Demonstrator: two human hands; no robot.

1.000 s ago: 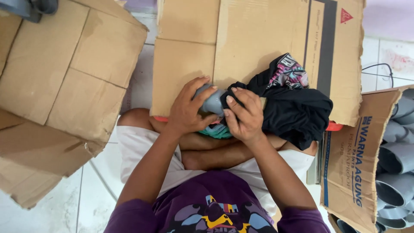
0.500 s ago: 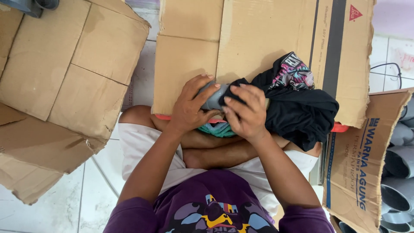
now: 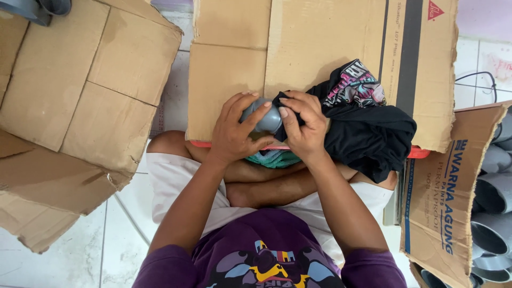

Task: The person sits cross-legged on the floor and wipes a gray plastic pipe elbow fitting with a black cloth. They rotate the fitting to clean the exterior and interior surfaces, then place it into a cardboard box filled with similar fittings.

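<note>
Looking straight down at a person seated cross-legged on the white tiled floor, both hands up in the middle of the view. The left hand wraps its grip around a small rounded grey plastic pipe fitting, fingers curled over the top and thumb beneath. The right hand closes on the fitting's right side, pinching the edge of a black cloth with a pink and white print against it. So the fitting sits between the two hands, just above the lap, over the near edge of a flattened brown cardboard sheet.

That fitting looks hard, light and smooth, likely a bit slippery, so the curved body is the place to hold it, as the left hand does. The cloth is soft and floppy; it slumps to the right in a heap and wants gathering by a fold.

Hidden parts now: most of the fitting is buried under fingers and cloth, so its exact shape, elbow or cap, I cannot tell. A scrap of teal fabric peeks out beneath the hands, over a thin red edge mostly covered. On the left lies an opened brown cardboard box; at the right edge an open carton of grey pipe fittings is cut off.
</note>
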